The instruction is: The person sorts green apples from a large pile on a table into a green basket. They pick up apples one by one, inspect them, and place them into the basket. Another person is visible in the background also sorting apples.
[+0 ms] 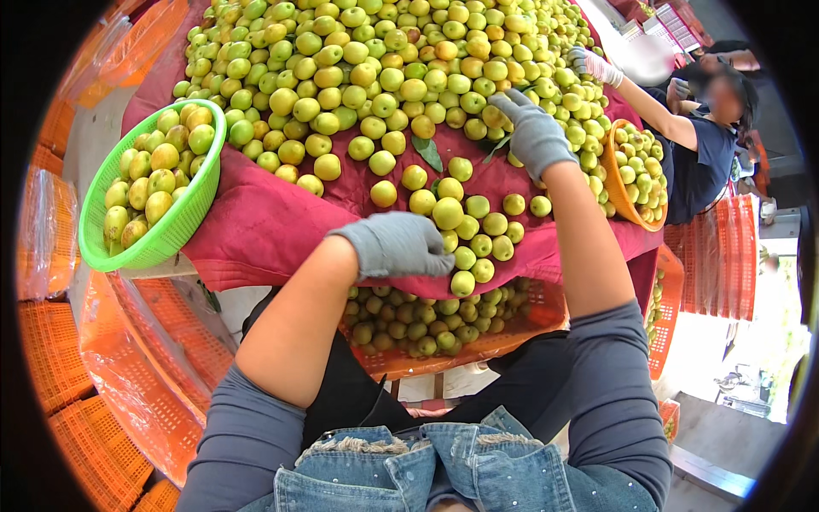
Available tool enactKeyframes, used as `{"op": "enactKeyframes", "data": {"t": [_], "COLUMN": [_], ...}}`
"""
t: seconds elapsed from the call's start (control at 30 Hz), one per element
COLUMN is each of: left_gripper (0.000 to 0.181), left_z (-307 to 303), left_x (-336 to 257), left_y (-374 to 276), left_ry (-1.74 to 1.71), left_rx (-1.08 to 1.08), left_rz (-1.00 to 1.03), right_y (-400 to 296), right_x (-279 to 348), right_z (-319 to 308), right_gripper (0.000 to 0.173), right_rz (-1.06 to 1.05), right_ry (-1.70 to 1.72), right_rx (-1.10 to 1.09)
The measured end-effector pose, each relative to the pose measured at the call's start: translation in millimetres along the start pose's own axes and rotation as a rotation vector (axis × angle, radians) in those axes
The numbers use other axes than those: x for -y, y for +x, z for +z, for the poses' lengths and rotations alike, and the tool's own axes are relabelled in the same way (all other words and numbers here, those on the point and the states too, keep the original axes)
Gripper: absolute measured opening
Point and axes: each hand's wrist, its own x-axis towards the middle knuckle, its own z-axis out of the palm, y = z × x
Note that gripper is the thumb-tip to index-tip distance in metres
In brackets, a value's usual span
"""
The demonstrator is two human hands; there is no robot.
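Note:
My left hand [402, 247], in a grey glove, hovers or rests by the front edge of the red cloth [269, 211], its fingers curled beside a loose group of green-yellow fruits [448, 213]. Whether it holds anything is hidden. Further up, my right hand [536, 131], also gloved in grey, reaches into the right side of the large fruit heap [358, 77], fingers spread and touching or just above the fruits. Green leaves [427, 152] lie between the hands. Below the cloth's edge, an orange crate [461, 358] holds many similar fruits.
A green plastic basket [214, 173] of fruits tilts at the left edge. An orange basket [611, 185] of fruits stands at the right, near a co-worker [704, 147] whose gloved hand [588, 64] touches the heap. Stacked orange crates [102, 448] line the left; red crates [720, 256] stand right.

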Motion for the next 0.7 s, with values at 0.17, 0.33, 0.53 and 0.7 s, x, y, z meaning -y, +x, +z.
{"op": "enactKeyframes", "data": {"t": [0.17, 0.33, 0.53, 0.7], "left_gripper": [0.046, 0.037, 0.037, 0.039], "left_z": [-26.6, -27.5, -27.2, -28.1], "left_x": [39.3, 68.7, 58.7, 63.7], "left_y": [-15.5, -19.0, -14.2, -8.3], "left_ry": [0.071, 0.227, 0.221, 0.254], "left_rx": [-0.434, -0.644, -0.631, -0.572], "left_rz": [-0.177, -0.297, -0.315, -0.298], "right_y": [-11.3, -25.2, 13.7, 30.8], "right_x": [34.6, 14.0, 83.8, 133.9], "right_z": [18.6, -3.4, -21.9, 42.8], "right_gripper": [0.070, 0.056, 0.028, 0.027], "right_rz": [0.062, -0.075, -0.020, 0.104], "right_ry": [-0.008, 0.047, 0.118, 0.030], "right_rx": [0.162, 0.528, 0.184, 0.264]}}
